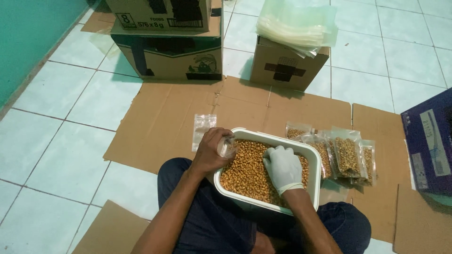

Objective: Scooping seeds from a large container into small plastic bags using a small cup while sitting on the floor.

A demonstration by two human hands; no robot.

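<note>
A person sits on the floor with a white tub [314, 155] of brown nuts [245, 171] in front of the knees. The left hand [212, 150] is closed around a small clear bag [227, 146] at the tub's left edge. The right hand [282, 167], in a white glove, is cupped down in the nuts. Filled bags [346, 157] lie just right of the tub on flat cardboard [160, 122]. One empty bag [203, 129] lies to the left.
</note>
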